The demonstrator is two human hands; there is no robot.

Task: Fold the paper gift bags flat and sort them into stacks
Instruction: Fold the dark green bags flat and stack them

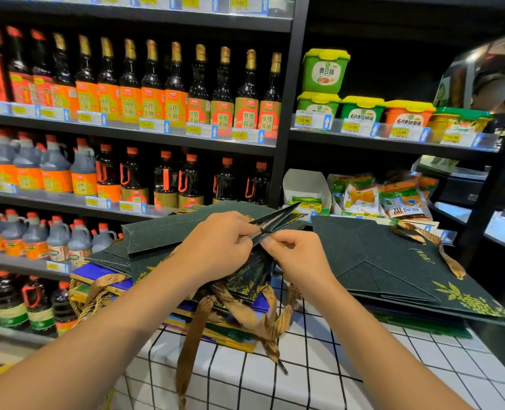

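Seen from the head camera, a person's two bare hands work on a dark green paper gift bag (pixel 204 229) with a fine speckled finish, held above a counter (pixel 319 377) covered in white cloth with a black grid. The left hand (pixel 215 247) pinches a folded edge of the bag, fingers curled round the paper; the right hand (pixel 295 255) pinches the same edge just beside it, thumb and forefinger closed on the crease. The two hands are nearly touching. From their grip a narrow, creased gusset (pixel 277 217) of the bag juts up and to the right, pressed almost flat, while the bag's broad face spreads to the left and behind the left hand. Gold leaf print shows along the bag's lower part, and flat woven gold ribbon handles (pixel 245 315) hang down from it over the counter's near side.

Under the bag on the left lies a pile of mixed bags (pixel 103 276), with blue, green and gold edges and a twisted gold cord handle showing. On the right of the counter, well apart from the hands, sits a stack of flattened dark green bags (pixel 393 267) with a gold plant motif at one corner and gold ribbon handles at the far end.

Behind the counter stand black shop shelves (pixel 286 113) of dark sauce bottles (pixel 153 84) with orange labels, green and orange tubs with yellow lids (pixel 325 72), and yellow price tags.
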